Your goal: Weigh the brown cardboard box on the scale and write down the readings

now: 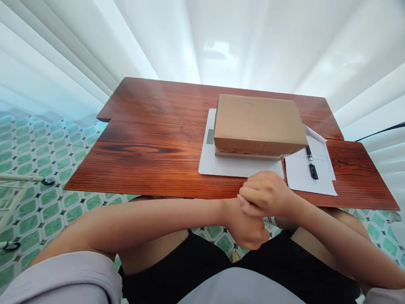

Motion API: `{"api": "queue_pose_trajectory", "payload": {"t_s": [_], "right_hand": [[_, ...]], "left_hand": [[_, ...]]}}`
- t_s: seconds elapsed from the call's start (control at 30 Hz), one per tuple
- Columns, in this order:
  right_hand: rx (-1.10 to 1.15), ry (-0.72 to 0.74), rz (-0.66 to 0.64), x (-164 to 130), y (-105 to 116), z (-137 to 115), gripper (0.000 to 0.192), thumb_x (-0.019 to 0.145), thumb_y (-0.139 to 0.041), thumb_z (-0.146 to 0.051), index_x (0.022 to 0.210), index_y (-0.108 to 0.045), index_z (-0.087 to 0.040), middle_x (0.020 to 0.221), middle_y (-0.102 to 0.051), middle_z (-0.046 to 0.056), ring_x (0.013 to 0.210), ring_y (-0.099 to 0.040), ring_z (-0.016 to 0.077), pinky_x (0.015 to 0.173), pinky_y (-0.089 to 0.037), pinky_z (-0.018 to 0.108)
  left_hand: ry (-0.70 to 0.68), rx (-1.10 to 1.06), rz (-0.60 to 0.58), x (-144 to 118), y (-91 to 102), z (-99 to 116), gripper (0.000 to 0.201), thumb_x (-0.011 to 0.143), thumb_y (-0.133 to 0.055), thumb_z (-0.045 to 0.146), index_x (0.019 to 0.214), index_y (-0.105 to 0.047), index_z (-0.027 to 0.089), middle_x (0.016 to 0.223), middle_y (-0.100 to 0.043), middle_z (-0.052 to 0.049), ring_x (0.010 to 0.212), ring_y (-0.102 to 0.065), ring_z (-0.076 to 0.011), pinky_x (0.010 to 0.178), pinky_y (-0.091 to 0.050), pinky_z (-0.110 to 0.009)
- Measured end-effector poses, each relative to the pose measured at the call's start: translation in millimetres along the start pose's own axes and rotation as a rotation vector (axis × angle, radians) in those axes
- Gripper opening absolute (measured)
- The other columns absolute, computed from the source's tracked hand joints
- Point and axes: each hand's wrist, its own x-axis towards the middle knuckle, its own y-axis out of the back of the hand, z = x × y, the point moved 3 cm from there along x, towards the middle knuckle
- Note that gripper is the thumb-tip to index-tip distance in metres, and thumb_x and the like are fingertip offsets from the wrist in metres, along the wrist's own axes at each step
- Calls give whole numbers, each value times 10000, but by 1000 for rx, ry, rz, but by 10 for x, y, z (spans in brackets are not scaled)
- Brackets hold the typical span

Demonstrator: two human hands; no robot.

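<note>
In front of my lap, at the table's near edge, my two hands meet. My left hand (249, 230) is curled closed, knuckles facing down and to the right. Over its back and thumb side lies my right hand (267, 194), its fingers folded and pressed around part of the left. Just beyond them a closed brown cardboard box (257, 118) sits on a flat white scale (207, 164), overhanging its right side. The scale's small grey display (210, 137) is partly covered by the box. Neither hand touches the box or scale.
Sheets of paper (295, 177) with handwriting lie right of the scale, with a black marker (311, 162) on top. The reddish wooden table (142, 152) has stepped side edges. White curtains (221, 42) hang behind it. A white wheeled frame (19, 190) stands on the tiled floor at left.
</note>
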Motion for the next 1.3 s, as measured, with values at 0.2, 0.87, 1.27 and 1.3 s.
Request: {"api": "queue_pose_trajectory", "payload": {"t_s": [0.2,0.87,1.27,1.3], "right_hand": [[-126,-182,303,-123,348,290,353,905,-467,-116,604,-303,-196,507,-356,-35,496,-270,114,502,-221,301],[327,-1049,891,-789,432,1102,309,966,-484,-385,1220,-571,-233,1327,-619,92,1282,-578,241,1106,-469,447],[588,-1076,587,-750,125,1003,593,1036,-372,-680,1497,-505,-332,1625,-421,22,1541,-342,258,1291,-288,503],[569,-1056,571,-727,125,976,594,1040,-367,-683,1496,-516,-332,1613,-440,26,1525,-368,265,1291,-287,508]], "left_hand": [[21,185,314,49,899,-110,222,887,-493,219,668,-455,230,563,-517,25,499,-453,-148,514,-336,-338],[918,-161,1424,-846,1373,-700,333,963,-553,445,1199,-616,220,1014,-623,-59,978,-610,-177,866,-518,-298],[1167,-544,1123,-749,1133,-826,708,1009,-493,636,1614,-332,304,1718,-250,-3,1603,-203,-219,1302,-255,-329],[1169,-528,1108,-736,1138,-820,715,1009,-487,649,1613,-339,297,1720,-242,0,1605,-195,-215,1308,-236,-324]]}}
